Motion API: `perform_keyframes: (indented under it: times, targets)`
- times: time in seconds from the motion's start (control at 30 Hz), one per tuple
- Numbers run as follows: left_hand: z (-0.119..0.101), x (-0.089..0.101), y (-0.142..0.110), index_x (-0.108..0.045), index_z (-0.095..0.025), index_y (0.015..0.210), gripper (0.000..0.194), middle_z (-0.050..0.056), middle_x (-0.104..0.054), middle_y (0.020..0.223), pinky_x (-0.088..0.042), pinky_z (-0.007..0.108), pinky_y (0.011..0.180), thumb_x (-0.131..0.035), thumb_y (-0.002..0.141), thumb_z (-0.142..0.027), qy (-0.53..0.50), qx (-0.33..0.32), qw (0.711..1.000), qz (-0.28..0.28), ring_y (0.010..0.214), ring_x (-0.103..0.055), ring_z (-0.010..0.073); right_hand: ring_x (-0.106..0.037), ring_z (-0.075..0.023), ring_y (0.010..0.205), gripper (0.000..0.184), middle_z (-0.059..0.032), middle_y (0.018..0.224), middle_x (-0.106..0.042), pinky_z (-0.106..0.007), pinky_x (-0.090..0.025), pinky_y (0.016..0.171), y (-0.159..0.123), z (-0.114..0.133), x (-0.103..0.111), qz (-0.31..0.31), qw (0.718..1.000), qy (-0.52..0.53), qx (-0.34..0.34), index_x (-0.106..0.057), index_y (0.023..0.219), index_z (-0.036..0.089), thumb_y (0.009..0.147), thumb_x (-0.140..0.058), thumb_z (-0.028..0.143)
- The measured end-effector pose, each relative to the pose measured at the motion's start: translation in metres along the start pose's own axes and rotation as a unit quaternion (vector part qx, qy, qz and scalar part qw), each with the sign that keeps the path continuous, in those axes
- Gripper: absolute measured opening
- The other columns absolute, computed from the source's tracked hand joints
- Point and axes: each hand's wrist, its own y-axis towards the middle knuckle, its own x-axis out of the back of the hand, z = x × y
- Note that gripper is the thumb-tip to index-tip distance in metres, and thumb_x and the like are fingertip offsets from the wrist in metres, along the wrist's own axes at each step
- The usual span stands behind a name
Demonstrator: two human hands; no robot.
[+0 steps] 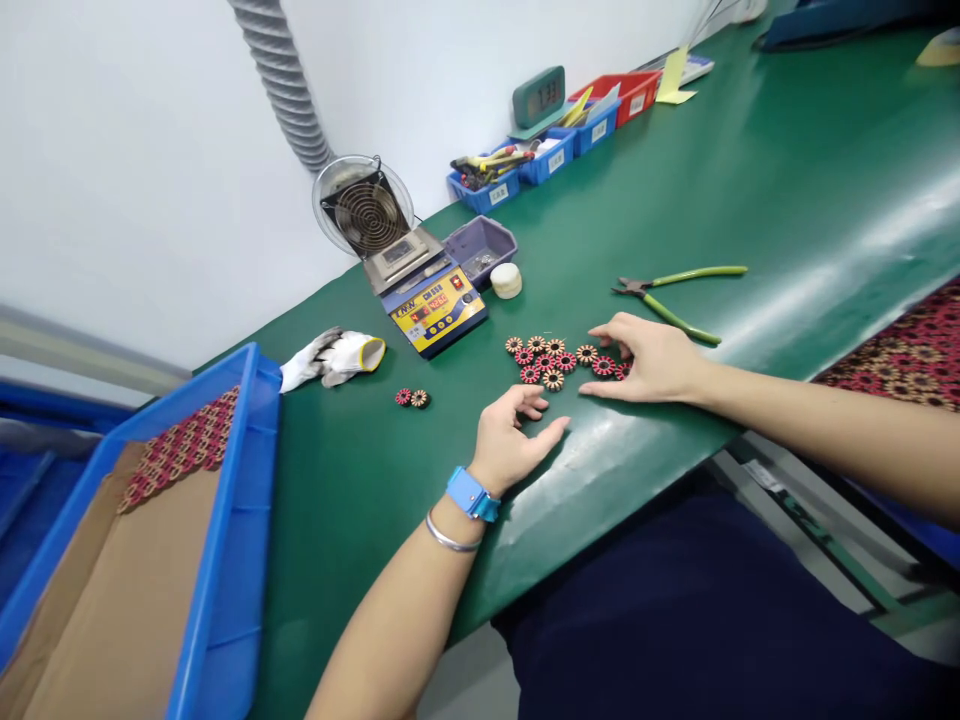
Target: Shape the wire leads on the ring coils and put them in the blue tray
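Several small ring-shaped wound coils, some red and some copper-coloured, lie in a loose cluster on the green tabletop. My left hand, with a blue wrist strap, rests just in front of the cluster, thumb and fingers apart and nothing held. At the cluster's right end, my right hand curves around the last coils with thumb and fingers spread; whether it touches them I cannot tell. Two more coils lie apart to the left. Green-handled cutting pliers lie behind my right hand.
A blue tray with cardboard and rows of coils stands at left; more coils fill the right edge. White gloves, a yellow-blue solder pot, a purple bin and a round white container stand behind. Blue tool bins line the wall.
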Motion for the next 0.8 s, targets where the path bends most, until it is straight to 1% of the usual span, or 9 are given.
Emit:
perform_keyframes:
  times: [0.1, 0.2, 0.27, 0.37, 0.47, 0.57, 0.63, 0.7, 0.8]
  targets:
    - [-0.001, -0.002, 0.0, -0.07, -0.016, 0.109, 0.038, 0.007, -0.079, 0.091, -0.055, 0.028, 0.07, -0.082, 0.078, -0.035, 0.022, -0.017, 1.0, 0.008, 0.077, -0.07, 0.0156, -0.069, -0.0255, 0.085, 0.053, -0.0108, 0.107, -0.072, -0.039, -0.054, 0.077, 0.004, 0.013, -0.003, 0.005, 0.998, -0.048, -0.037, -0.073, 0.117, 0.017, 0.082, -0.072, 0.058]
    - [-0.005, -0.002, -0.001, -0.071, -0.016, 0.106, 0.033, 0.005, -0.078, 0.088, -0.055, 0.029, 0.07, -0.079, 0.08, -0.034, 0.044, -0.043, 0.998, 0.025, 0.074, -0.069, 0.0153, -0.07, -0.0255, 0.087, 0.034, -0.0117, 0.106, -0.072, -0.037, -0.053, 0.075, 0.004, 0.029, -0.002, 0.024, 0.993, -0.09, -0.079, -0.076, 0.106, 0.017, 0.094, -0.063, 0.047]
    - [-0.006, 0.0, -0.002, -0.072, -0.017, 0.104, 0.03, 0.004, -0.077, 0.085, -0.054, 0.028, 0.068, -0.078, 0.081, -0.035, 0.057, -0.056, 0.996, 0.036, 0.071, -0.067, 0.0151, -0.07, -0.0243, 0.085, 0.034, -0.0122, 0.107, -0.071, -0.036, -0.053, 0.073, 0.004, 0.04, 0.0, 0.037, 0.988, -0.11, -0.102, -0.075, 0.103, 0.015, 0.096, -0.063, 0.046]
    - [-0.004, 0.006, 0.0, -0.073, -0.017, 0.103, 0.031, 0.003, -0.077, 0.082, -0.053, 0.028, 0.066, -0.079, 0.083, -0.039, 0.073, -0.06, 0.995, 0.043, 0.07, -0.068, 0.0154, -0.068, -0.0185, 0.088, 0.041, -0.0087, 0.114, -0.071, -0.034, -0.056, 0.077, 0.01, 0.048, 0.0, 0.052, 0.987, -0.115, -0.101, -0.069, 0.119, 0.016, 0.099, -0.064, 0.052]
    - [0.001, 0.011, 0.001, -0.073, -0.017, 0.106, 0.036, 0.004, -0.079, 0.086, -0.054, 0.03, 0.07, -0.08, 0.084, -0.044, 0.079, -0.077, 0.992, 0.062, 0.073, -0.07, 0.0164, -0.067, -0.0161, 0.089, 0.032, -0.0066, 0.113, -0.07, -0.035, -0.058, 0.082, 0.016, 0.049, -0.004, 0.052, 0.989, -0.105, -0.087, -0.069, 0.112, 0.015, 0.103, -0.063, 0.045]
    - [0.004, 0.014, -0.001, -0.073, -0.017, 0.107, 0.038, 0.004, -0.079, 0.087, -0.055, 0.03, 0.072, -0.08, 0.084, -0.046, 0.082, -0.091, 0.99, 0.072, 0.074, -0.071, 0.0166, -0.066, -0.0152, 0.086, 0.029, -0.0061, 0.108, -0.071, -0.034, -0.059, 0.08, 0.014, 0.05, -0.005, 0.02, 0.993, -0.081, -0.09, -0.069, 0.104, 0.014, 0.101, -0.066, 0.043]
    - [0.005, 0.016, -0.003, -0.073, -0.017, 0.108, 0.038, 0.004, -0.079, 0.088, -0.056, 0.03, 0.073, -0.08, 0.085, -0.046, 0.085, -0.096, 0.989, 0.071, 0.075, -0.072, 0.0164, -0.067, -0.0147, 0.085, 0.029, -0.0059, 0.105, -0.072, -0.033, -0.059, 0.08, 0.002, 0.048, 0.003, -0.021, 0.994, -0.055, -0.092, -0.07, 0.105, 0.015, 0.101, -0.067, 0.043]
    - [0.006, 0.017, -0.003, -0.073, -0.017, 0.109, 0.038, 0.004, -0.079, 0.089, -0.057, 0.029, 0.073, -0.08, 0.086, -0.046, 0.091, -0.1, 0.989, 0.067, 0.076, -0.072, 0.0159, -0.067, -0.0141, 0.088, 0.028, -0.0051, 0.105, -0.072, -0.03, -0.058, 0.082, -0.022, 0.037, 0.02, -0.077, 0.992, -0.028, -0.096, -0.072, 0.112, 0.017, 0.101, -0.065, 0.042]
    - [0.007, 0.017, -0.003, -0.073, -0.018, 0.109, 0.036, 0.003, -0.079, 0.09, -0.059, 0.026, 0.074, -0.08, 0.086, -0.045, 0.093, -0.104, 0.988, 0.064, 0.076, -0.072, 0.0148, -0.066, -0.0134, 0.083, 0.031, -0.0036, 0.101, -0.072, -0.027, -0.056, 0.077, -0.081, -0.004, 0.061, -0.174, 0.973, -0.011, -0.152, -0.075, 0.113, 0.022, 0.1, -0.06, 0.046]
